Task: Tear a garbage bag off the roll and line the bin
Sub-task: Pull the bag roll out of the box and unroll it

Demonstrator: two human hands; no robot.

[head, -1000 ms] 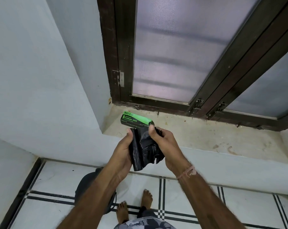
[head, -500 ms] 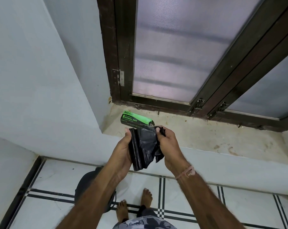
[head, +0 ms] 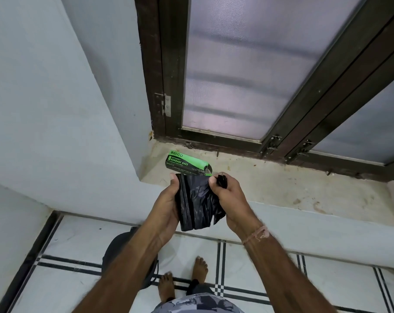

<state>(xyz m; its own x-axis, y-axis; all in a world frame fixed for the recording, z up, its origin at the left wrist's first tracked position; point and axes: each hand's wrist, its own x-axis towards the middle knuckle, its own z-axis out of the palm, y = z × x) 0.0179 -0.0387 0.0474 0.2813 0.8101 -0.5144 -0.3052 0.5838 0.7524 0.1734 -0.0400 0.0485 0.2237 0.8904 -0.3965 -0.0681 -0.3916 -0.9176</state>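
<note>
A folded black garbage bag (head: 197, 204) hangs between both hands in front of the window ledge. My left hand (head: 166, 204) grips its left folded edge, thumb on top. My right hand (head: 231, 199) pinches the bag's upper right corner, a tuft of plastic sticking out above the fingers. Behind the hands, a green and black garbage bag roll (head: 184, 163) in its labelled wrapper lies on the ledge (head: 282, 188). A dark round bin (head: 117, 251) stands on the floor below, mostly hidden by my left forearm.
A dark-framed frosted window (head: 248, 75) rises behind the ledge, with a grey wall (head: 56, 109) at the left. White floor tiles (head: 78, 279) with black lines lie below, where my bare feet (head: 184, 279) stand beside the bin.
My right hand has shifted rightward, pulling the bag's top corner away from my left hand so the folded bag spreads wider. The roll on the ledge has not moved.
</note>
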